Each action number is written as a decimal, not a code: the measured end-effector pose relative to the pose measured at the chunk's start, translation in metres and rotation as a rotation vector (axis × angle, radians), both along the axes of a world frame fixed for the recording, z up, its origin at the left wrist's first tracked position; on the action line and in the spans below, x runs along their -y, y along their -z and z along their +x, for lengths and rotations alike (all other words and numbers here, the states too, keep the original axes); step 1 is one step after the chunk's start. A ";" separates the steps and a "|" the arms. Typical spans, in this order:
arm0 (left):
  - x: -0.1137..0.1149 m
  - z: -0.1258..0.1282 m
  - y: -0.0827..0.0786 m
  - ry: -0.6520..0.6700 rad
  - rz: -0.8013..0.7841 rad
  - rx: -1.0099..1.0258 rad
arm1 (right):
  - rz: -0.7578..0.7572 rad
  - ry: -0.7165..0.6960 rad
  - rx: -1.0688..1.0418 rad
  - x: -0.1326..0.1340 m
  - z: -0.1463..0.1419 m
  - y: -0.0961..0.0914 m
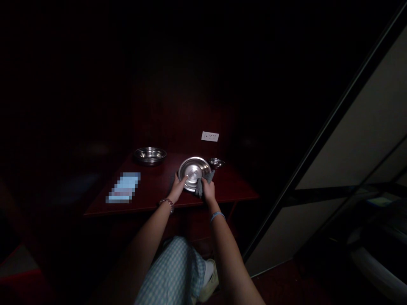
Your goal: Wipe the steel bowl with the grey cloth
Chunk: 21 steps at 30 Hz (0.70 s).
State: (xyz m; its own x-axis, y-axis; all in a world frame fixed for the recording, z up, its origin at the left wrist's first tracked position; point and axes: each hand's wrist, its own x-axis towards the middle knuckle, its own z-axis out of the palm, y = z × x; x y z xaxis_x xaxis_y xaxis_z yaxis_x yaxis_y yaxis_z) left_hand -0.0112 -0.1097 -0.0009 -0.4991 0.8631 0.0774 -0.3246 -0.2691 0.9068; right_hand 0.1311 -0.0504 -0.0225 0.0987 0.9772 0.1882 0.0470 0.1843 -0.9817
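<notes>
A shiny round metal bowl [193,170] is tilted toward me above the dark red table [152,190]. My left hand [178,189] grips its lower left rim, with the thumb on the inside. At its lower right, my right hand [208,189] is closed around a grey cloth [199,187] that touches the bowl's inner wall and hangs over the rim. Just behind the bowl on the right sits a small metal bowl [216,163]. Farther left stands what looks like a stack of wider metal bowls [150,156].
On the table's left part lies a blurred-out bright rectangle [124,187]. A white socket plate [210,136] is on the wall behind. A pale panel with a dark frame [346,140] slants along the right. My knee [174,262] is below the table's front edge.
</notes>
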 end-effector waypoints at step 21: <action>-0.004 0.000 0.003 -0.034 0.086 -0.031 | 0.030 0.000 0.034 0.002 0.001 0.000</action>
